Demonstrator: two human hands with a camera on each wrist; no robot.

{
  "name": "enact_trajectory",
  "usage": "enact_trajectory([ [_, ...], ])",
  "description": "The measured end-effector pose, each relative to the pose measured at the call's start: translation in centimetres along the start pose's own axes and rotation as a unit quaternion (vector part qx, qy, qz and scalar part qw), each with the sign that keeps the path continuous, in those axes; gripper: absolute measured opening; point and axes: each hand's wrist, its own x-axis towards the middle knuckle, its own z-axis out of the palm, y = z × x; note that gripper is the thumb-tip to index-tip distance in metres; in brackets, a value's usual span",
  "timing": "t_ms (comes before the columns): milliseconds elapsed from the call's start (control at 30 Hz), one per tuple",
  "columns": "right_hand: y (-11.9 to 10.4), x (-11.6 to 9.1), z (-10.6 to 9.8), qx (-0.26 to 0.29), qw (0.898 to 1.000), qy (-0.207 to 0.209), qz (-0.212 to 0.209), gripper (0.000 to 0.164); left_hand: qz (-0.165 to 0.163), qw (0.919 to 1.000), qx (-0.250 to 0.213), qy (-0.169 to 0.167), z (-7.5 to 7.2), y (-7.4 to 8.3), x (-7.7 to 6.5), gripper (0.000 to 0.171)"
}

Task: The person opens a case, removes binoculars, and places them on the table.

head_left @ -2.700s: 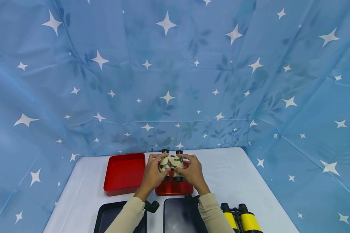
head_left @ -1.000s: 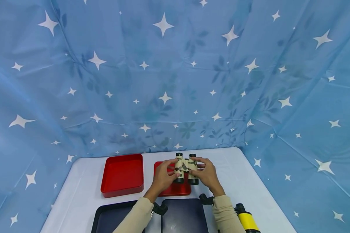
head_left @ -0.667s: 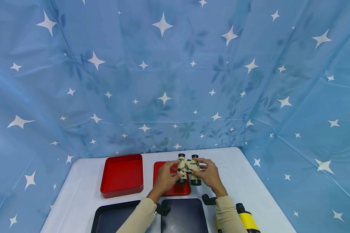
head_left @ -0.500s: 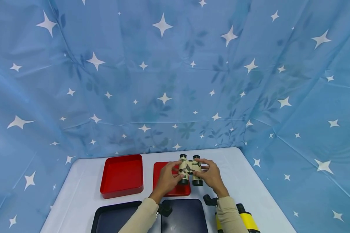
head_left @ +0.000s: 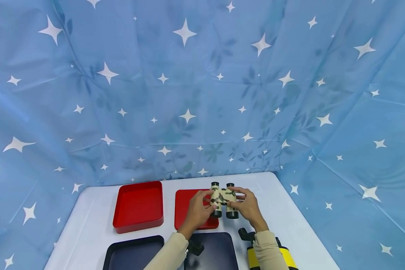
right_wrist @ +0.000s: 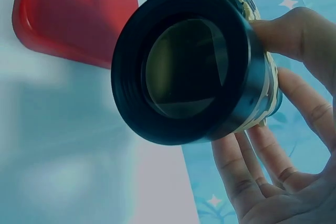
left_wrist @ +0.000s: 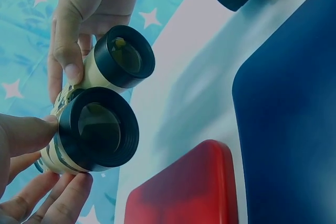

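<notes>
Camouflage-patterned binoculars (head_left: 223,196) with black end rings hang above the table, near the right side of a red tray. My left hand (head_left: 198,210) grips the left barrel between thumb and fingers. On the other barrel, my right hand (head_left: 249,207) has its thumb below and fingers above. The left wrist view shows both large lenses of the binoculars (left_wrist: 100,127) facing the camera, tilted. In the right wrist view one black-rimmed lens (right_wrist: 184,66) fills the middle, with the right thumb and fingers around its barrel.
Beneath the binoculars lies a red tray (head_left: 183,210), face down. A deeper red tray (head_left: 138,206) stands at the left. Dark blue trays (head_left: 135,253) (head_left: 212,251) lie nearer. Yellow-and-black binoculars (head_left: 287,257) sit front right, partly behind the right sleeve. A starry blue curtain (head_left: 189,93) backs the table.
Both hands have carried the camouflage binoculars to the right, from over the middle of the red tray to its right edge. The hold has stayed the same.
</notes>
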Motion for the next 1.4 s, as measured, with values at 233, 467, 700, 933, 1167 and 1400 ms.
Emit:
enact_trajectory([
  [233,0.9,0.0,-0.6,0.001,1.0,0.004,0.002,0.054,0.009,0.9999,0.007,0.003,0.9,-0.1,0.1,0.052],
  [467,1.5,-0.1,-1.1,-0.002,1.0,0.008,0.008,0.053,-0.003,0.9995,0.03,-0.002,1.6,0.0,0.3,0.053],
  [700,2.0,-0.1,-1.4,0.002,1.0,0.012,0.018,0.055,-0.039,0.9983,0.042,-0.005,2.3,0.0,0.4,0.054],
  [933,2.6,-0.1,-1.6,-0.001,0.999,0.017,0.036,0.057,-0.04,0.9981,0.046,-0.007,3.0,-0.4,0.4,0.056],
  [1167,3.1,-0.1,-1.9,0.002,0.999,0.023,0.034,0.056,-0.054,0.9969,0.057,-0.012,3.7,-0.8,0.5,0.059],
  [1400,3.4,-0.3,-2.1,-0.007,0.999,0.026,0.047,0.056,-0.06,0.9969,0.046,-0.021,4.2,-0.9,0.4,0.058],
])
